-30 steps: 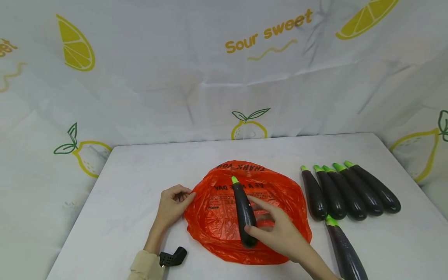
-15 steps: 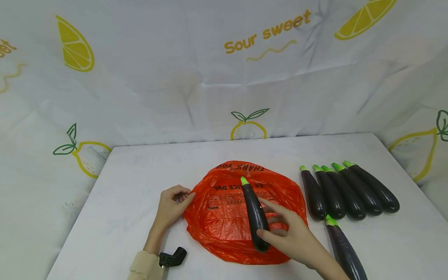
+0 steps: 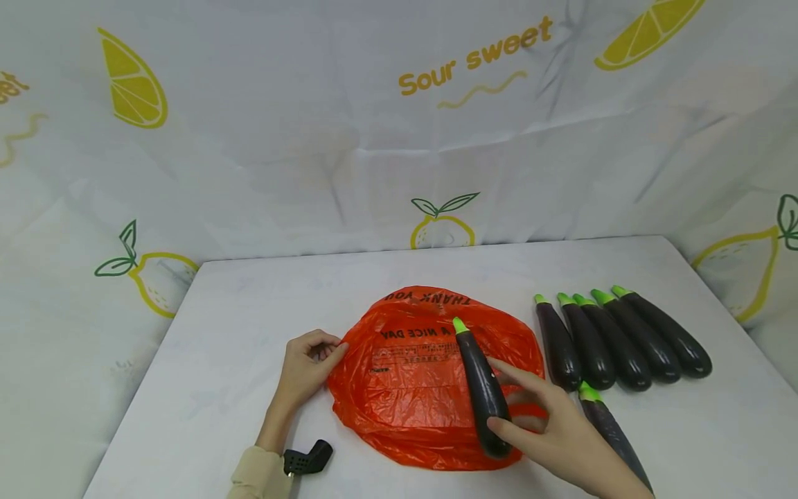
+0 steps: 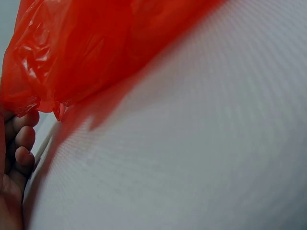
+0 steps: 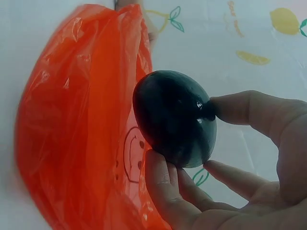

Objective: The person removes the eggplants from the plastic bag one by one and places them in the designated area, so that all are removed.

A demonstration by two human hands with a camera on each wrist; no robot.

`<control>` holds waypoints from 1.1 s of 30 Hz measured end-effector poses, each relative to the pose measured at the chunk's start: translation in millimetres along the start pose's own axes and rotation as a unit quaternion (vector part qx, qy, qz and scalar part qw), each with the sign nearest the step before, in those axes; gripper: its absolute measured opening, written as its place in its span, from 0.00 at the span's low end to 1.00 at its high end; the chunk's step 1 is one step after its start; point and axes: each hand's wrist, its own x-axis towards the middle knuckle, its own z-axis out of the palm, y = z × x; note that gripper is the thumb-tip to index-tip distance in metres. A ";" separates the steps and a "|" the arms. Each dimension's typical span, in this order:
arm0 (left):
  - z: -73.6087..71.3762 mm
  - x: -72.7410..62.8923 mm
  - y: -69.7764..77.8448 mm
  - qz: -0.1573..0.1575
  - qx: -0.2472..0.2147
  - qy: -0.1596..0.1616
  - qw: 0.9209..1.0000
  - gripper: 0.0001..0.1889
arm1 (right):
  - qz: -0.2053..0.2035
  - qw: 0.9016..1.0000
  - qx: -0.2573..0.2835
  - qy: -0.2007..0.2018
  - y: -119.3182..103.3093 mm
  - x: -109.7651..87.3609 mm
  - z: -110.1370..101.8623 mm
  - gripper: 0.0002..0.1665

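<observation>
My right hand (image 3: 548,423) grips a dark eggplant (image 3: 481,391) near its thick end, its bright green stem pointing away from me. In the head view the eggplant overlaps the right part of an orange-red plastic bag (image 3: 405,409), whose mouth is spread wide with printed lettering inside. The right wrist view shows the eggplant (image 5: 172,120) end-on, thumb on one side and fingers on the other, beside the bag's wall (image 5: 72,120). My left hand (image 3: 312,364) pinches the bag's left rim. In the left wrist view its curled fingers (image 4: 24,139) lie just under the red plastic.
To the right of the bag, several eggplants (image 3: 614,346) lie side by side on the white table (image 3: 249,305). Another eggplant (image 3: 614,433) lies nearer, partly behind my right forearm. A black device (image 3: 309,457) sits at my left wrist. A lemon-print cloth (image 3: 280,138) hangs behind.
My right hand has moved steadily to the right with the eggplant, from over the bag's middle to its right part. The left hand and the bag stay in place.
</observation>
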 end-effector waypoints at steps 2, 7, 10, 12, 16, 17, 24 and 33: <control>0.1 -0.1 -0.2 -0.001 0.000 0.000 1.000 0.02 | 0.010 1.000 -0.012 0.007 2.6 -3.7 -3.5 0.48; 0.3 0.0 0.3 -0.005 0.001 0.002 1.000 0.02 | 0.040 0.997 -0.062 0.025 8.4 -11.6 -12.1 0.49; 0.3 0.3 1.6 -0.006 0.001 0.002 1.000 0.03 | 0.050 0.996 -0.070 0.025 11.5 -14.8 -18.0 0.50; 0.3 0.4 2.6 -0.006 0.001 0.001 1.000 0.03 | 0.053 0.996 -0.072 0.024 13.9 -16.7 -22.0 0.51; 0.4 0.4 3.3 -0.008 0.004 0.002 1.000 0.03 | 0.059 0.994 -0.082 0.029 20.2 -22.8 -28.8 0.51; 0.4 0.3 3.2 -0.009 0.005 0.002 1.000 0.03 | 0.055 0.995 -0.084 0.030 22.2 -24.4 -30.3 0.51; 0.4 0.0 2.6 -0.014 0.001 0.002 1.000 0.02 | 0.055 0.993 -0.100 0.042 39.9 -37.2 -42.0 0.51; 1.4 0.7 -1.4 -0.001 0.010 0.007 1.000 0.02 | 0.072 0.983 -0.156 0.062 60.3 -48.4 -61.1 0.53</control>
